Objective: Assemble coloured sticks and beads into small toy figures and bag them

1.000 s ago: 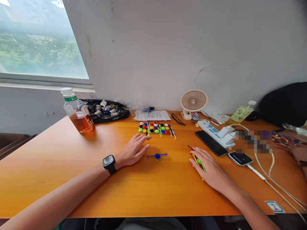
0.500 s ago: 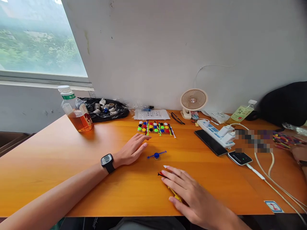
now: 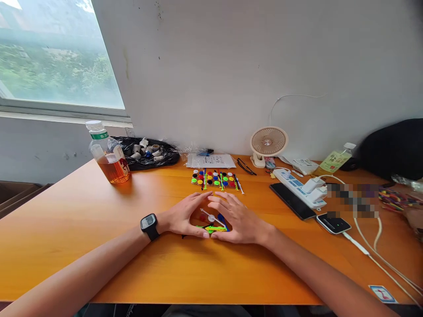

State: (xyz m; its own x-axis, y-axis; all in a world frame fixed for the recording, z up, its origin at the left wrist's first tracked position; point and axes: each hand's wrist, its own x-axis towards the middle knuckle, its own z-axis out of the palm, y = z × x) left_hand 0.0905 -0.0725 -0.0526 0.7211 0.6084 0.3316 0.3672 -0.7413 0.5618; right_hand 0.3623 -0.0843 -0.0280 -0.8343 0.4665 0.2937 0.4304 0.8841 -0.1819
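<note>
Head view, colored pieces [image 3: 211,218] between curved hands [image 3: 185,214]

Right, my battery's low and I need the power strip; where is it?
The power strip lies in the head view's right half, between the black phone and the pale bottle.

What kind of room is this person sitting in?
Probably a shared office or workroom: a wooden table against a plain wall holds a power strip with chargers, a small fan and drink bottles, and another person's arm shows at the right edge.
</note>
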